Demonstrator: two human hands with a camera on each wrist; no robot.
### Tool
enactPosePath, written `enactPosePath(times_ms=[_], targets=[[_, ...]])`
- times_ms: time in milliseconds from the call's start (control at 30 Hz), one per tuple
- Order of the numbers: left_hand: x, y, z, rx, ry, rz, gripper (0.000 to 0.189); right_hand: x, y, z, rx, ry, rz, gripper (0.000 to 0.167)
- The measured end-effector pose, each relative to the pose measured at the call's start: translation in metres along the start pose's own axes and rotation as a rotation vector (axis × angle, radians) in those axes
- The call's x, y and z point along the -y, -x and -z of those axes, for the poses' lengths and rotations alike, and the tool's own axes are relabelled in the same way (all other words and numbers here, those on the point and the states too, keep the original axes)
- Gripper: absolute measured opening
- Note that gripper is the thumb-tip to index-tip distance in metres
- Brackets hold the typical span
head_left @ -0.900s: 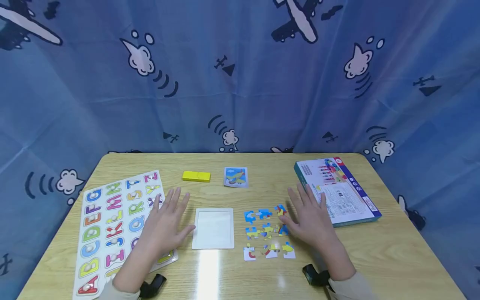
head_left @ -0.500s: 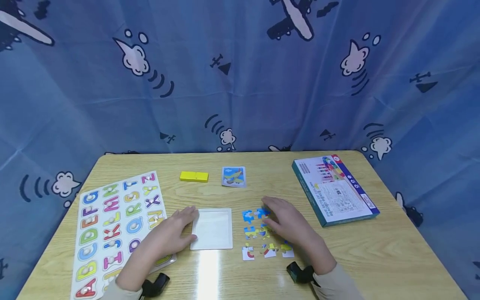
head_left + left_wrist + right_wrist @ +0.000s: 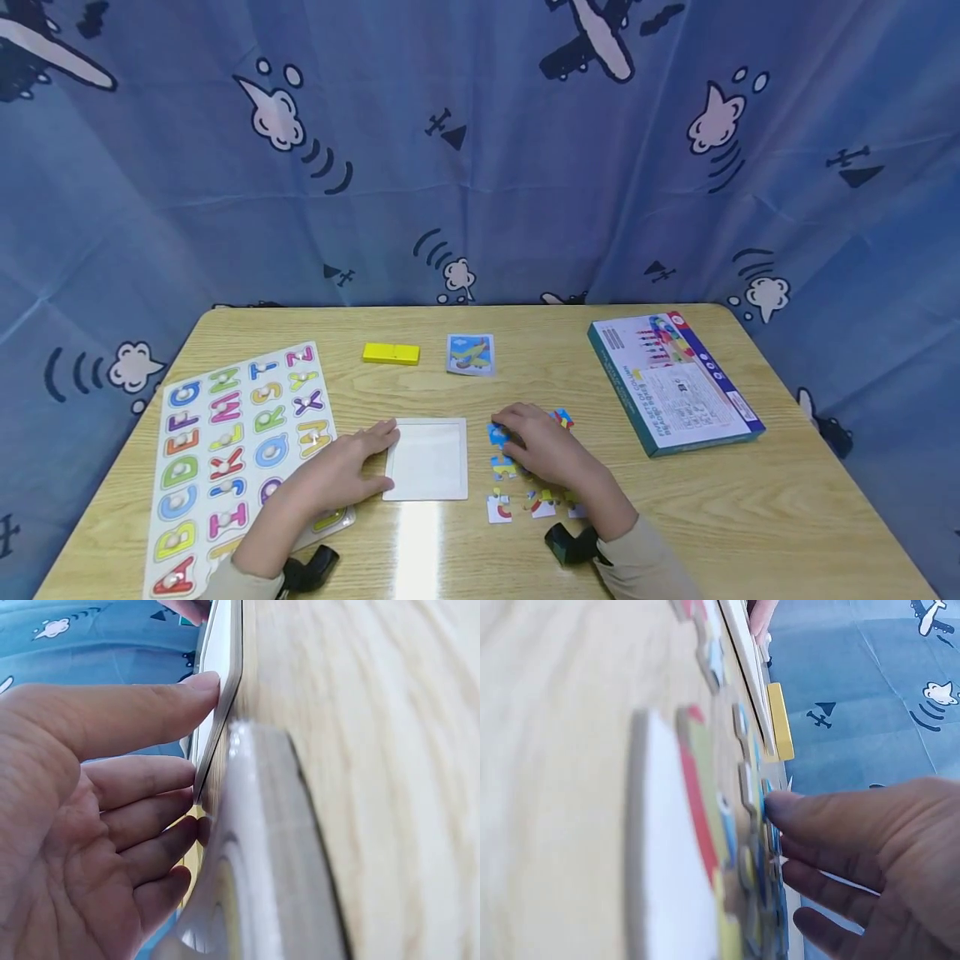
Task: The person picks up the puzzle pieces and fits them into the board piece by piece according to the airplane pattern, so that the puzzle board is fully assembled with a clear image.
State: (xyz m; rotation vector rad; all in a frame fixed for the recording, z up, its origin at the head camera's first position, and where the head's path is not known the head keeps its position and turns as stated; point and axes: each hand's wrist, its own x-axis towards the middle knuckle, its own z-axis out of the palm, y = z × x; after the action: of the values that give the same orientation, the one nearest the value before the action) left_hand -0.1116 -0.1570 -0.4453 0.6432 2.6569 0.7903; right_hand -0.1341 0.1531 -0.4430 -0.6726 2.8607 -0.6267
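My left hand (image 3: pixel 341 471) rests at the left side of a white square puzzle tray (image 3: pixel 426 458). Its thumb touches the tray's near-left corner, and its fingers lie at the far-left corner, as the left wrist view (image 3: pixel 112 787) also shows. To the right of the tray, my right hand (image 3: pixel 546 446) is over the loose puzzle pieces. Its thumb and forefinger pinch the far-left blue puzzle piece (image 3: pixel 497 434), which lies on the table. Other pieces, such as a white one with a red curve (image 3: pixel 498 509), lie around it; several are hidden under the hand.
An alphabet peg board (image 3: pixel 202 442) lies on the left, partly under my left forearm. A yellow block-shaped box (image 3: pixel 391 354) and an airplane picture card (image 3: pixel 471 355) lie at the back. A flat printed box (image 3: pixel 678 392) lies at the right.
My right hand has come down leftward from the pieces' right side to the far-left piece. My left hand has moved from above the alphabet board onto the tray's left edge.
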Motion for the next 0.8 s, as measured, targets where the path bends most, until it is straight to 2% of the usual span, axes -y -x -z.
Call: enactPosePath(times_ms=[467, 800], targets=[[0.0008, 0.0001, 0.0019, -0.006, 0.017, 0.000, 0.066, -0.0007, -0.0020, -0.0074, -0.075, -0.022, -0.020, 0.029], [0.0009, 0.0005, 0.0007, -0.007, 0.049, 0.008, 0.066, -0.0011, -0.0017, -0.0086, -0.103, -0.007, -0.018, 0.030]])
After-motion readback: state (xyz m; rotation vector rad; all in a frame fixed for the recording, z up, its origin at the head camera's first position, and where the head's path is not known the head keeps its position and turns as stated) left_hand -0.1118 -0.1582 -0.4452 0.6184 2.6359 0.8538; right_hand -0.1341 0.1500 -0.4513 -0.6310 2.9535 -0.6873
